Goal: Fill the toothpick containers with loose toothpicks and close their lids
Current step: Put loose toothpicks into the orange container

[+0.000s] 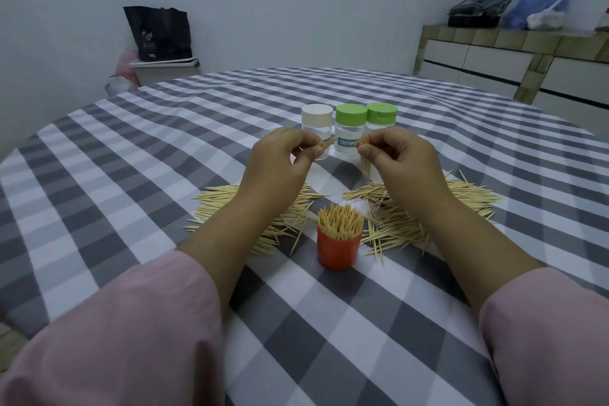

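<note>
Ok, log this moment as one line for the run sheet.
left hand: pinching toothpicks | right hand: pinching toothpicks | orange container: full, open | three lidded jars: closed | loose toothpicks: still on tablecloth

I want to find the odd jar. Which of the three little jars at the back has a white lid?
The white-lidded jar, leftmost of the three, just behind the left hand. The other two jars have green lids.

Only one text can be read: "TOOTHPI", white capitals on a teal label [348, 143] of the middle jar [350, 135], at about 12 o'clock from the red cup [339, 249]. The right hand [400, 155] hides the last letters. The print on the black bag [158, 33], at 10 o'clock, is too small to read.
</note>
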